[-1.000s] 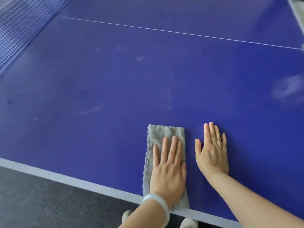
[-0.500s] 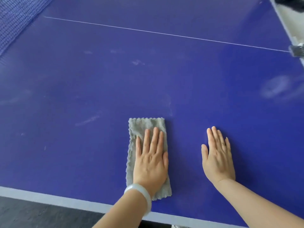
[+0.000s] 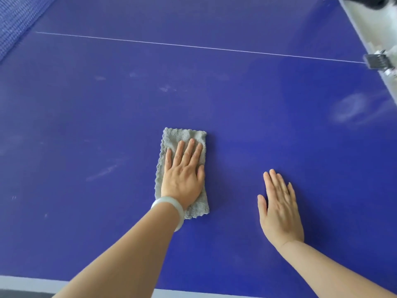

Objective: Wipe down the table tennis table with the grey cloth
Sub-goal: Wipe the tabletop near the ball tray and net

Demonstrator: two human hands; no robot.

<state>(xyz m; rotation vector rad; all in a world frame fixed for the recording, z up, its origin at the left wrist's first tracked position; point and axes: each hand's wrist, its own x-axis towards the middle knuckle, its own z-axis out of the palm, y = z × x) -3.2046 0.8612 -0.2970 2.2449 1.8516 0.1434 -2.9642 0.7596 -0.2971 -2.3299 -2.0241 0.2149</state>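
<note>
Left hand [image 3: 182,181] presses grey cloth [image 3: 184,135] onto table [image 3: 86,115], fingers [image 3: 190,151] straight; right hand [image 3: 279,211] apparently rests flat, fingers released

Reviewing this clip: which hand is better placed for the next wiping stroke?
Left. The left hand lies flat on the grey cloth, with a pale streak just to its left. The right hand rests bare on the table, apart from the cloth.

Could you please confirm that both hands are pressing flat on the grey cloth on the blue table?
Not quite. In the head view only the left hand presses flat on the grey cloth; the right hand lies flat on the bare blue table beside it, apart from the cloth.
</note>
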